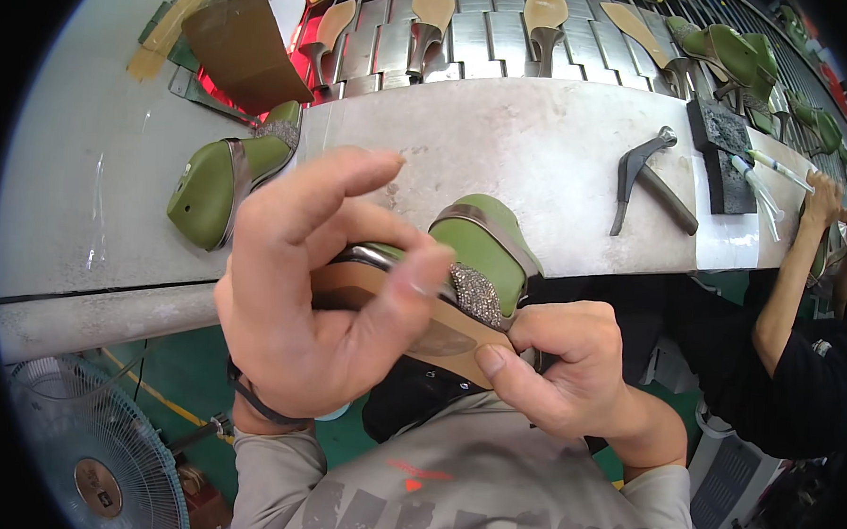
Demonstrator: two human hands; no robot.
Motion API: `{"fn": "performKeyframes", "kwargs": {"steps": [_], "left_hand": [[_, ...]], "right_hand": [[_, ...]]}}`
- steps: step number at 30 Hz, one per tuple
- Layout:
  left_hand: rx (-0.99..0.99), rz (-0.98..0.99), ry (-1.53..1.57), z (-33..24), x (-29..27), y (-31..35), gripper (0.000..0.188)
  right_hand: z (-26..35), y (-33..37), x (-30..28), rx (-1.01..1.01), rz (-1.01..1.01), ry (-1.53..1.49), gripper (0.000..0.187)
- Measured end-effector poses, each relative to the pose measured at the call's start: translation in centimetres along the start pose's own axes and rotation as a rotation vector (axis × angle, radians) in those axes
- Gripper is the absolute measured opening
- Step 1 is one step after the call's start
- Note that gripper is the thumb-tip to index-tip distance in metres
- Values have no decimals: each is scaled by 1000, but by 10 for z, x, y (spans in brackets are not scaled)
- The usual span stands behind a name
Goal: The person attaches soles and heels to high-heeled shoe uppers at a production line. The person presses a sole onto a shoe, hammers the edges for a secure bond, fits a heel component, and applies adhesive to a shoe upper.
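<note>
A sandal on a green shoe last [486, 231] is held up in front of me. It has a shiny brown strap, a glittery band [477, 293] and a tan sole [453, 346] turned toward me. My right hand [570, 365] grips one end, thumb pressed on the sole. My left hand [323, 288] curls round the other end, thumb and middle finger at its edge, index finger raised off it. The left fingertips are slightly blurred, and its lower fingers are hidden. Left of it, a second green last [204, 193] with a strap lies on the white worktable [372, 139].
On the worktable's right lie a hammer [646, 184], a black block [721, 150] and white brushes [762, 189]. Several tan soles with heels [545, 24] and green lasts [730, 53] stand on the metal conveyor [490, 45]. A co-worker's arm [792, 266] is at right, a fan [99, 449] lower left.
</note>
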State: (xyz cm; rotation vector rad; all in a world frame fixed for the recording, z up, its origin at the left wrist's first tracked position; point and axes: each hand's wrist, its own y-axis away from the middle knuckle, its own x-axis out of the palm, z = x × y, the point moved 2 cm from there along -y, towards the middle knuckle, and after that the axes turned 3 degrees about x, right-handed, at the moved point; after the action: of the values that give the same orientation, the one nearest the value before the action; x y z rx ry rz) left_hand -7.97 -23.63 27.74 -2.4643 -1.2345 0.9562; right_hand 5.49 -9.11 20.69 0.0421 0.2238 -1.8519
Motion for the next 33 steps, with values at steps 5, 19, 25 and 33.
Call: {"fn": "performKeyframes", "kwargs": {"steps": [5, 19, 25, 33], "left_hand": [[267, 90, -72, -3, 7, -17, 42], [-648, 71, 1208, 141, 94, 20, 59], [-417, -229, 789, 159, 78, -24, 69], [-112, 178, 542, 137, 88, -55, 87]], "right_hand": [[17, -1, -25, -183, -179, 463, 31], [-21, 19, -115, 42, -641, -523, 35], [-78, 66, -53, 324, -344, -689, 25], [-1, -41, -51, 17, -159, 159, 48]]}}
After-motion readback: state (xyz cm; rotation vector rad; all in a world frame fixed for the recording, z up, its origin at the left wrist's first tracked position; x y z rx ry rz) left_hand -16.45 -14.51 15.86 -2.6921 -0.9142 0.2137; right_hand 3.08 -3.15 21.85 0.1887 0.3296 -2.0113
